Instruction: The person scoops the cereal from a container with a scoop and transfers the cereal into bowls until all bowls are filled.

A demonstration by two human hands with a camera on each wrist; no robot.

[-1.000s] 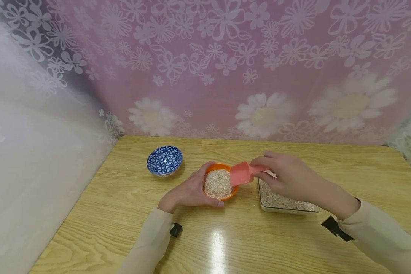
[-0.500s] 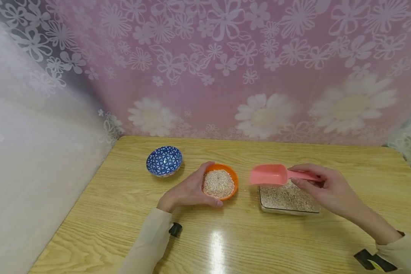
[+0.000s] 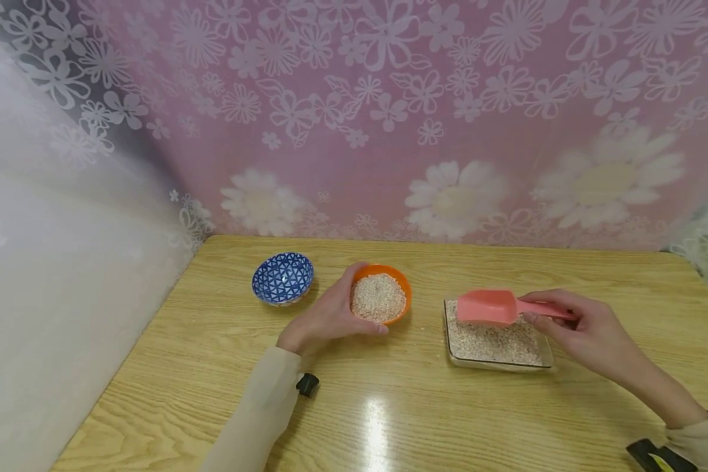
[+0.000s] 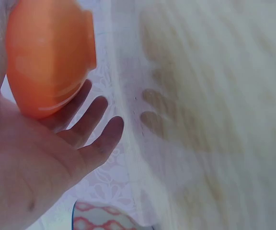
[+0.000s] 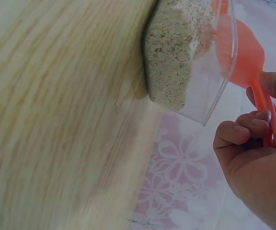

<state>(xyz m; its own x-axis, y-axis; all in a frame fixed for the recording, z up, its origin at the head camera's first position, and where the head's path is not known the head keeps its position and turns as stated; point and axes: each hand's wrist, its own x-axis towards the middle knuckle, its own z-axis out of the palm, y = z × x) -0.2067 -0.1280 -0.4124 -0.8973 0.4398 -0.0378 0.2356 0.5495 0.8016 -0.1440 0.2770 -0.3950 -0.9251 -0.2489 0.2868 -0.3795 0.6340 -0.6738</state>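
My left hand (image 3: 330,314) grips an orange bowl (image 3: 406,288) at its left side, thumb in front and fingers behind. Pale oat-like flakes (image 3: 379,298) fill much of the bowl. In the left wrist view, the foot of the orange bowl (image 4: 91,40) stands off the tabletop. A pink scoop (image 3: 490,307) is held by its handle in my right hand (image 3: 590,334). Its blade is over a clear rectangular container (image 3: 498,366) of similar flakes. In the right wrist view, the thumb and curled fingers hold the scoop handle (image 5: 265,108) beside the container's clear wall.
A blue-and-white patterned bowl (image 3: 283,278) stands behind and left of my left hand. The wooden table (image 3: 330,419) ends at a pink flowered curtain (image 3: 354,164). A few stray flakes lie between the orange bowl and the container.
My right hand has drawn the scoop from the orange bowl rightward over the container. My left hand has raised the orange bowl and shifted it slightly away from me.
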